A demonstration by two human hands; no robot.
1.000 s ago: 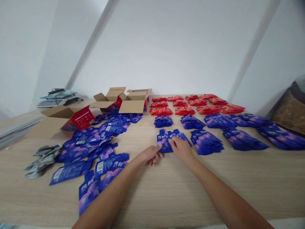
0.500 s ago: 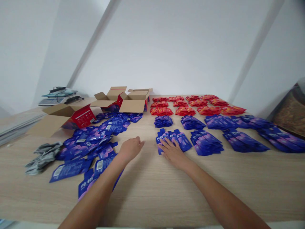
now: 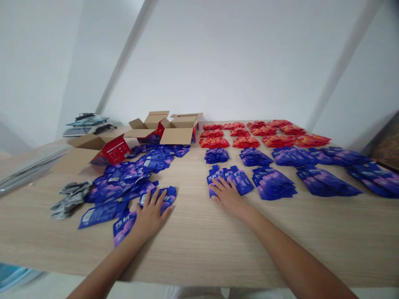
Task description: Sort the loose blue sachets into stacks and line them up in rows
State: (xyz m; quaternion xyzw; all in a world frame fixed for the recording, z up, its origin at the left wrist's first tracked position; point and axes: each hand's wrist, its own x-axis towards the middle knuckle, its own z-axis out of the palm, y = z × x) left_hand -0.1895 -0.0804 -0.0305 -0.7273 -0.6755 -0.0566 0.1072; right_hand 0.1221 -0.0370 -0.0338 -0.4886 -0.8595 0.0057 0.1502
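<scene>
Packing workspace, open cardboard boxes [image 3: 177,136]

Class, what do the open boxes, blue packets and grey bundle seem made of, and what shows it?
Open boxes: cardboard, matte brown inside, with stiff creased flaps.
Blue packets: probably plastic or foil film, smooth with a slight sheen.
Grey bundle: likely soft fabric, dull and limply crumpled.

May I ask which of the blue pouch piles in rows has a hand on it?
The leftmost pile in the nearest blue row; the right hand lies on it, while no hand touches the others.
</scene>
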